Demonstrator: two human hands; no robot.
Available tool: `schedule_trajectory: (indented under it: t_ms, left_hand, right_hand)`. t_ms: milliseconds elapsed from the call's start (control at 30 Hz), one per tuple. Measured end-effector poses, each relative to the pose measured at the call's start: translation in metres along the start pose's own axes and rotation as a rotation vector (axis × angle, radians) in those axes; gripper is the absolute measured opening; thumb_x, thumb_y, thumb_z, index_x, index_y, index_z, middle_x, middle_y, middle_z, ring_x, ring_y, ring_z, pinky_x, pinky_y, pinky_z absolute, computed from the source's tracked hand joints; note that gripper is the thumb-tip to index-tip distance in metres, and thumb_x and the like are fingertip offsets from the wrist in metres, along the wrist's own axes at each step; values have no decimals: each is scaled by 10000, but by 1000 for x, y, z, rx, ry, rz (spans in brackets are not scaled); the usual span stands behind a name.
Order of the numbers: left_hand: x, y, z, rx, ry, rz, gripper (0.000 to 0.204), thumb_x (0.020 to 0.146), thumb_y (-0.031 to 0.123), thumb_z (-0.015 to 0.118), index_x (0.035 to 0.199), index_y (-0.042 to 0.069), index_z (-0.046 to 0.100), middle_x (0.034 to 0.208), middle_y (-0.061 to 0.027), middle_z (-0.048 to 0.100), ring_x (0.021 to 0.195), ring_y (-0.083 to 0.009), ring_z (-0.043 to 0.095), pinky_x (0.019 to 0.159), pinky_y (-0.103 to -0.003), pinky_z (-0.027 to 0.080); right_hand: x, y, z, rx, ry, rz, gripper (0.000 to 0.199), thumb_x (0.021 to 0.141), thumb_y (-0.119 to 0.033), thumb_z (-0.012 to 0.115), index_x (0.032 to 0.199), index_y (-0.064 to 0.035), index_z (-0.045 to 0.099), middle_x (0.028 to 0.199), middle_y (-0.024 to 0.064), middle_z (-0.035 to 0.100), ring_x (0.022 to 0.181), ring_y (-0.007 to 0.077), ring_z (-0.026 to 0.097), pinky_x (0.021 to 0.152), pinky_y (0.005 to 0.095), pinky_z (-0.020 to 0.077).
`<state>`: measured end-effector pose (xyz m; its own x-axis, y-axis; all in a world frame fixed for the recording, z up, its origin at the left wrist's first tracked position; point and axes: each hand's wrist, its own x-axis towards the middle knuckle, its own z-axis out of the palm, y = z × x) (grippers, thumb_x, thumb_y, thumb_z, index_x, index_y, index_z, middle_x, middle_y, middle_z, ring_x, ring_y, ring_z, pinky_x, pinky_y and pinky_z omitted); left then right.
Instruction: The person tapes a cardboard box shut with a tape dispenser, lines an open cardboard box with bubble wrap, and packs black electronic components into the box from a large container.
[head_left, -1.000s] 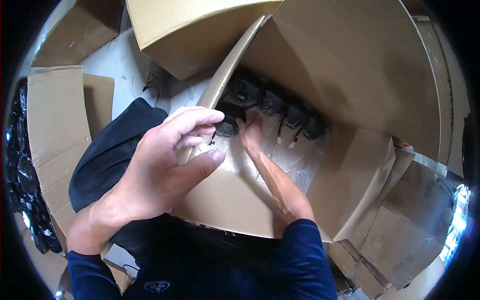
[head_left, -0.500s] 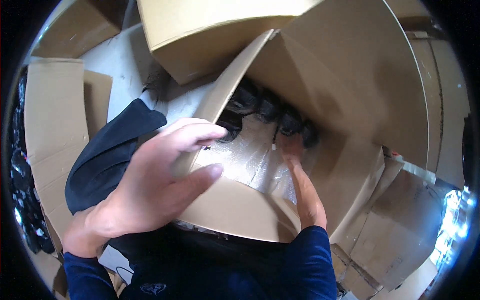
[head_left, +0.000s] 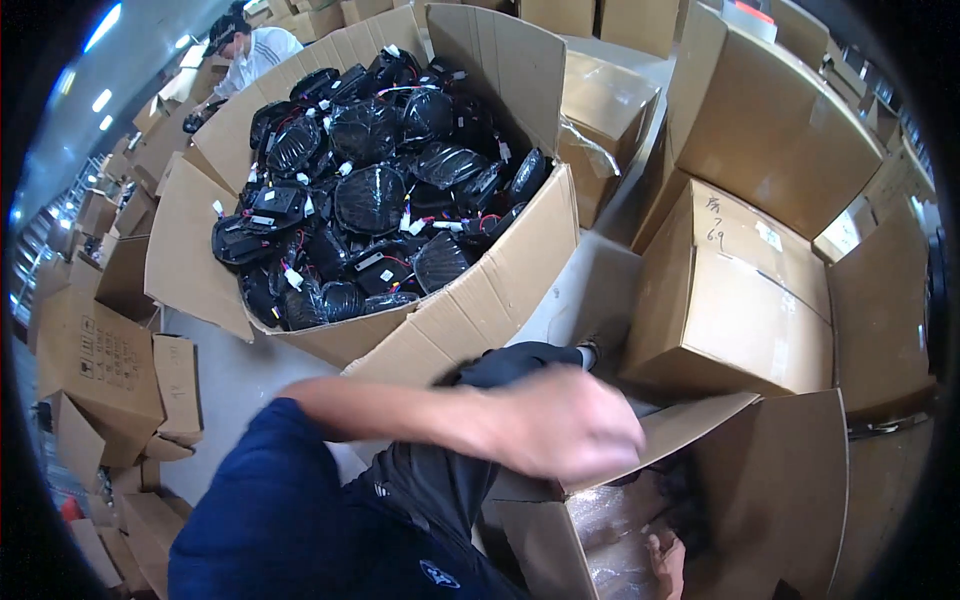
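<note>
At the lower right is an open cardboard box (head_left: 785,480) with clear bubble wrap (head_left: 605,525) on its bottom and dark parts (head_left: 685,490) in shadow along its far side. My right hand (head_left: 667,562) is down inside this box, over the wrap; only part of it shows, and its grip cannot be made out. Above the box's left edge, my left hand (head_left: 575,425) is smeared by motion, its fingers blurred. A large open carton (head_left: 500,285) ahead on the left is heaped with black plastic-wrapped parts (head_left: 370,200) with wires and white connectors.
A closed cardboard box (head_left: 760,300) stands beyond the open one, with another big box (head_left: 770,130) behind it. Flattened and open cartons (head_left: 100,370) line the left. At the upper left, a person (head_left: 255,55) in a white top leans over boxes.
My view has swung up and left, bringing the heaped carton into sight. My left hand, spread and open before, is now blurred above the box edge. My right hand remains inside the box.
</note>
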<state>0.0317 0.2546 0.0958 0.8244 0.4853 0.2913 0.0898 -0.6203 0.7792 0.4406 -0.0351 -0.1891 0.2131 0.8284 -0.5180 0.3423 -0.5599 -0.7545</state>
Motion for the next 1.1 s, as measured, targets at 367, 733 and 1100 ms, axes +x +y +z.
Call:
schedule_trajectory:
  t_ms: [367, 733, 1100]
  left_hand:
    - [-86, -228, -164, 692, 584, -770, 1054, 686, 460, 888, 1440, -15, 326, 1404, -327, 415, 1288, -490, 463, 1050, -583, 422]
    - [-37, -220, -141, 1109, 396, -487, 993, 673, 336, 912, 1467, 32, 400, 1311, -210, 483, 1163, -374, 521, 947, -506, 468]
    - [-26, -241, -144, 795, 460, -572, 409, 723, 219, 803, 1036, -6, 667, 1565, -209, 360, 1459, -412, 344, 1073, -550, 477]
  right_hand:
    - [-68, -75, 22, -378, -4, 140, 325, 929, -215, 709, 1127, 39, 663, 905, 97, 713, 815, 159, 630, 744, 315, 522]
    - [-80, -4, 2, -573, 60, 295, 330, 903, -291, 750, 1010, 12, 676, 839, 133, 698, 782, 204, 632, 733, 351, 516]
    - [-83, -37, 5, -581, 110, 203, 311, 925, -296, 725, 998, 5, 697, 836, 161, 698, 731, 251, 594, 719, 374, 511]
